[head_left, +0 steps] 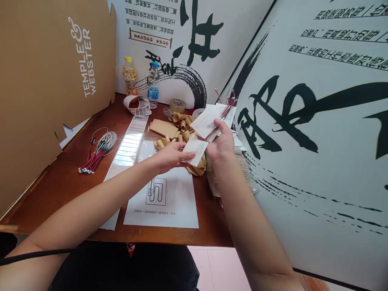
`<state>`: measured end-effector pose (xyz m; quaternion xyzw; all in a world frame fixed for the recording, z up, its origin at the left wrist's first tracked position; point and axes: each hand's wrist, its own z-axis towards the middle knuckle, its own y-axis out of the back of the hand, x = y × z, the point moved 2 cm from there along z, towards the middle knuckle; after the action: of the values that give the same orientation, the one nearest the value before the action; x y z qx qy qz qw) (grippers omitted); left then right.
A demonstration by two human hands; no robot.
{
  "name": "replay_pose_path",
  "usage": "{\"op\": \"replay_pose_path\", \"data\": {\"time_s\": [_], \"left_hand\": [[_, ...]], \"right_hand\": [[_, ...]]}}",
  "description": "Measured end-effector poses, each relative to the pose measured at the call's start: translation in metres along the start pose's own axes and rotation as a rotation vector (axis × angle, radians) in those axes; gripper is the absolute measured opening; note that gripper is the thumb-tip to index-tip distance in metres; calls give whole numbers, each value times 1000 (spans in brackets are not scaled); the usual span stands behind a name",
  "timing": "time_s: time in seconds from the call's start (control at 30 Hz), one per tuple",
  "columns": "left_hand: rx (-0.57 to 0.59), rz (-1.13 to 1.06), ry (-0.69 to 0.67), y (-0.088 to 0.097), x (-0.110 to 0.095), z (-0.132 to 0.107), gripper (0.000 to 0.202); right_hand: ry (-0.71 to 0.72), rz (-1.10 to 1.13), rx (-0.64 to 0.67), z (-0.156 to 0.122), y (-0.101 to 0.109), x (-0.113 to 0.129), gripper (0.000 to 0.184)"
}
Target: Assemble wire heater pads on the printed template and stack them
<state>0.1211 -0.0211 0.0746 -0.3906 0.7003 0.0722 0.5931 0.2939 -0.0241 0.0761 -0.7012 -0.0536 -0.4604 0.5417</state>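
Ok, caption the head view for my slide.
Left hand holds a white pad; right hand holds a wired white pad above curled kraft paper.

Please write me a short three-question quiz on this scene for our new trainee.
1. What code is printed on the sheet below the left hand and its small white card?
2. True or false: the red-and-black wire bundle lies on the wooden table, left of the clear plastic strip.
3. Which hand holds the white sheet with red wires across it?

Key: 1. DRS-206DC-E001-01; 2. True; 3. The right hand.
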Motion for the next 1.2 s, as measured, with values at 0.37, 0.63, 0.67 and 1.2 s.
{"op": "replay_pose_path", "data": {"time_s": [0.37, 0.63, 0.67, 1.2], "left_hand": [[46, 115, 24, 19, -5, -25, 24], [-24, 162, -13, 26, 4, -39, 31], [-31, 160, -16, 25, 7, -41, 31], [-11, 111, -245, 43, -5, -42, 42]], "right_hand": [[-207, 86, -93, -9, -12, 9, 18], [-102, 32, -66, -13, -12, -4, 23], [-85, 36, -61, -13, -12, -5, 23], [203, -238, -145, -58, -4, -19, 16]]}}
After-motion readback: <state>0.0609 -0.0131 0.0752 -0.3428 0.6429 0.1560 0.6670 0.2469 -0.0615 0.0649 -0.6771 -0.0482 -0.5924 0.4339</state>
